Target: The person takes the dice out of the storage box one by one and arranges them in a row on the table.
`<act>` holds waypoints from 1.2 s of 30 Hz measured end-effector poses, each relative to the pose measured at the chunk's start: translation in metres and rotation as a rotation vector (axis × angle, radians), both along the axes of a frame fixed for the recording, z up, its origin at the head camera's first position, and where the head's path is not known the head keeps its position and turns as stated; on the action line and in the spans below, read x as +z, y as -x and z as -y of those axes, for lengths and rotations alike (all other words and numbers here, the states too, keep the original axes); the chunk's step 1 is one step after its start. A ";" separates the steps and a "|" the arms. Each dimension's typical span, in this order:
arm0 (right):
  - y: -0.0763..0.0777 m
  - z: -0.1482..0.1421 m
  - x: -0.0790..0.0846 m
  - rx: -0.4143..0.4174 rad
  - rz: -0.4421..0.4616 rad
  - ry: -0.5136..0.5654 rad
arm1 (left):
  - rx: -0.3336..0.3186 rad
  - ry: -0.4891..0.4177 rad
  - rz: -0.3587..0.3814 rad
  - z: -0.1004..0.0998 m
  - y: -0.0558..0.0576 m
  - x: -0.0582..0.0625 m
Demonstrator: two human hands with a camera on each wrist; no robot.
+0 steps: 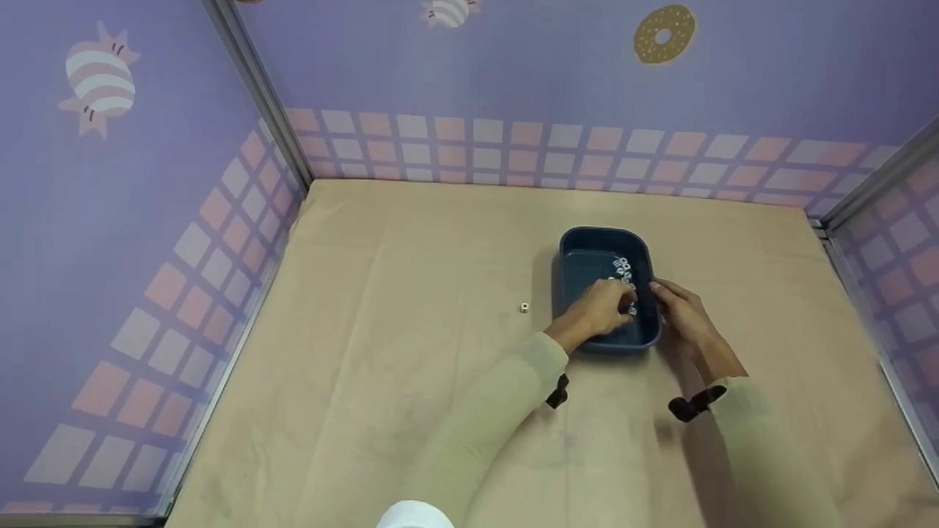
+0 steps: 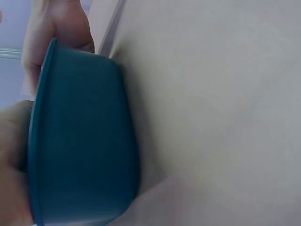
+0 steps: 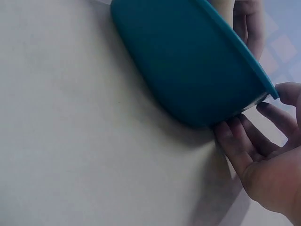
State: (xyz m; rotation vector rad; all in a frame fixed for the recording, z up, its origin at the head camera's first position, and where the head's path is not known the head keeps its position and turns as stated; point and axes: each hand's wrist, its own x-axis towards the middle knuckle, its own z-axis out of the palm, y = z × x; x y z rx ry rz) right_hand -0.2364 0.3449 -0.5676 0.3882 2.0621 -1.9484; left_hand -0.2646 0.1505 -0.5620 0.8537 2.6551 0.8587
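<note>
The right hand (image 1: pixel 688 321) grips the box (image 1: pixel 585 275) while the left hand (image 1: pixel 600 306), its hold unclear, apparently picks among small cubes (image 1: pixel 623 270) inside; next, a fingertip pinch seems needed.

The person is wearing long, pale greenish-beige sleeves: the left sleeve (image 1: pixel 488 418) is running fairly smooth to a plain cuff (image 1: pixel 549 353), and the right sleeve (image 1: pixel 777 455) is matching it. A small black device (image 1: pixel 557 392) is sitting beneath the left cuff; a black band (image 1: pixel 710 397) is carrying a rounded black device (image 1: pixel 684 409) at the right one. Beyond, the left grip (image 1: pixel 601 304) and right grip (image 1: pixel 684 312) are showing bare.
</note>
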 end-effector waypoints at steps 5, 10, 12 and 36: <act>0.000 -0.002 -0.006 -0.002 -0.013 -0.010 | -0.002 -0.020 -0.012 -0.004 0.000 -0.004; 0.005 -0.003 -0.014 0.002 -0.022 -0.019 | 0.000 -0.056 0.005 -0.007 0.002 -0.010; 0.004 -0.003 -0.015 0.004 -0.024 -0.016 | 0.004 -0.062 0.010 -0.008 0.002 -0.012; 0.004 -0.003 -0.012 -0.020 -0.035 -0.049 | -0.128 -0.135 -0.146 0.043 0.010 0.039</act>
